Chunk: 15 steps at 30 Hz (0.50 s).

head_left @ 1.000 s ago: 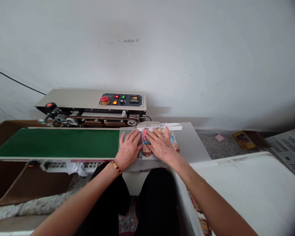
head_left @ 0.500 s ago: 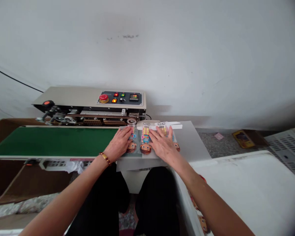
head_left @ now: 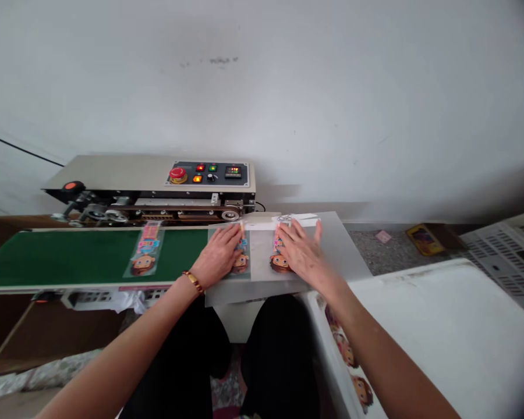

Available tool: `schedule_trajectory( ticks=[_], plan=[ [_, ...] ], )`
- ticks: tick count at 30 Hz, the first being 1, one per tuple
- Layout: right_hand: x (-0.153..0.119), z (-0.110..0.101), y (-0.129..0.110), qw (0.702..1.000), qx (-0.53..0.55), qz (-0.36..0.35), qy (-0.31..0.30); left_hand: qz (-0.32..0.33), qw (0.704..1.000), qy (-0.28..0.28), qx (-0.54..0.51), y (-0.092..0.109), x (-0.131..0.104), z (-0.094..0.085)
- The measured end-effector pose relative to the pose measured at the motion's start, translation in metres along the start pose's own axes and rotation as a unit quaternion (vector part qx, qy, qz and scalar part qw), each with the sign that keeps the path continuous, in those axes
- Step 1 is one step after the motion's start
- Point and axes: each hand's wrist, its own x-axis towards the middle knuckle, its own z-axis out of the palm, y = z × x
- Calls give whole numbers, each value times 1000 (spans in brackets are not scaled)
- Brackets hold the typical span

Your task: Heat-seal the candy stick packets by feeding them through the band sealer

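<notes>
desk [head_left: 332, 244]: grey plate, two printed packets lay flat on it, one [head_left: 241, 259] at its left edge, one [head_left: 280, 259] mid-plate | belt [head_left: 70, 256]: green, carried one packet [head_left: 145, 256] lengthwise | floor [head_left: 384, 259]: speckled, pink scrap [head_left: 383, 236] and yellow packet [head_left: 423, 239] lay on it

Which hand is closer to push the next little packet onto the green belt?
Probably the left hand: it lies flat on the packet beside the green belt.
</notes>
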Motion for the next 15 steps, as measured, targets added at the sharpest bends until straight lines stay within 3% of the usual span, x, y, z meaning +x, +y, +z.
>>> schedule_trajectory(
  ticks=[4,7,9,11,15],
  plan=[
    [5,9,-12,1000,4,-28,4,-30,999,-15,-14,-45,-36,-21],
    [22,16,-39,998,29,-58,17,-77,996,16,40,-55,-47,-37],
    [32,15,-52,996,55,-72,17,-71,994,41,66,-42,-39,-38],
    [36,11,-54,994,81,-70,13,-19,998,32,52,-18,-22,-29],
    [17,1,-25,998,64,3,4,33,999,-5,24,24,11,-3]
  ],
)
